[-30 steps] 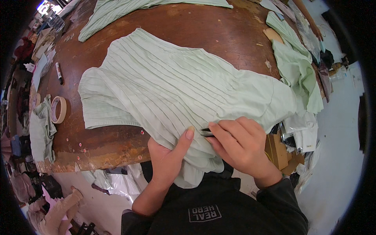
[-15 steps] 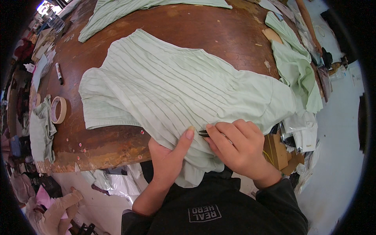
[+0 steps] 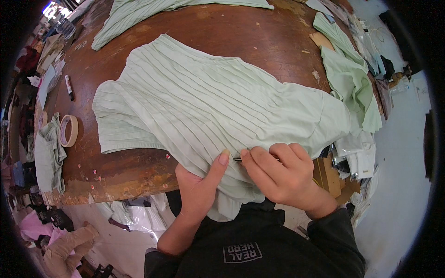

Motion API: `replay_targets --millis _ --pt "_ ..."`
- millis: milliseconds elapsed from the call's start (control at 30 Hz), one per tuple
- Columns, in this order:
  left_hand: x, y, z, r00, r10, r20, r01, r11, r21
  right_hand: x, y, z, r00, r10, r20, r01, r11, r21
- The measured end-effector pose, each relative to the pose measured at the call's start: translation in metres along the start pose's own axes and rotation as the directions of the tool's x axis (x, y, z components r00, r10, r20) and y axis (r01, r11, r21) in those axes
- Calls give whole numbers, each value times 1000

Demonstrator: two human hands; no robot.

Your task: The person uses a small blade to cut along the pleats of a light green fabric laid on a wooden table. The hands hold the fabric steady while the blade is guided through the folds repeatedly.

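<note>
A pale green pleated garment [image 3: 194, 92] is spread over the brown table [image 3: 123, 171], its lower part hanging over the near edge. My left hand [image 3: 199, 185] grips that lower part, thumb on top of the pleats and fingers under the cloth. My right hand [image 3: 278, 176] is closed on a small dark metal tool [image 3: 237, 159], which looks like thread snips. The tool's tip touches the pleats just right of my left thumb; most of it is hidden by my fingers.
Another pleated piece [image 3: 139, 14] lies along the far side, more green cloth [image 3: 347, 74] at the right. A marker [image 3: 69, 88], a tape roll [image 3: 69, 130] and folded cloth [image 3: 48, 153] sit at the left. A person's legs [image 3: 69, 245] show at lower left, beside the table.
My right hand has shifted slightly left with the tool, toward my left thumb, and more of the tool is now hidden. A person's arm at the upper right has left the view.
</note>
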State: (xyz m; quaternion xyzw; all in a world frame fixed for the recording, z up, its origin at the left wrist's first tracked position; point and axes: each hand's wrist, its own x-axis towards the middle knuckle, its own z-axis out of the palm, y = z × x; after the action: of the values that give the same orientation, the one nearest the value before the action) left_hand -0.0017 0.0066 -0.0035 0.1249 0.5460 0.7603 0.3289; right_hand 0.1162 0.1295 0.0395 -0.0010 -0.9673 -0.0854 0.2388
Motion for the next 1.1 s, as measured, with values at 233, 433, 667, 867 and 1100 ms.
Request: replay_targets --millis 233,433,667,867,1100 --pt "0 1 -1 999 -31 14 31 999 -9 -1 2 -1 1000 25 16 -25 999 23" --pt "-1 1 -3 1000 -17 -10 17 1000 -1 4 -1 5 933 361 19 -321 804 501" --pt "0 -9 -13 999 -41 25 42 998 -48 -5 3 30 957 290 0 -252 830 498" --pt "-1 -5 -12 1000 -27 10 28 999 -45 -11 10 16 793 606 62 -513 610 604" --pt "-1 -5 -14 985 -160 59 168 973 -157 -12 -33 30 954 286 -92 -203 841 502"
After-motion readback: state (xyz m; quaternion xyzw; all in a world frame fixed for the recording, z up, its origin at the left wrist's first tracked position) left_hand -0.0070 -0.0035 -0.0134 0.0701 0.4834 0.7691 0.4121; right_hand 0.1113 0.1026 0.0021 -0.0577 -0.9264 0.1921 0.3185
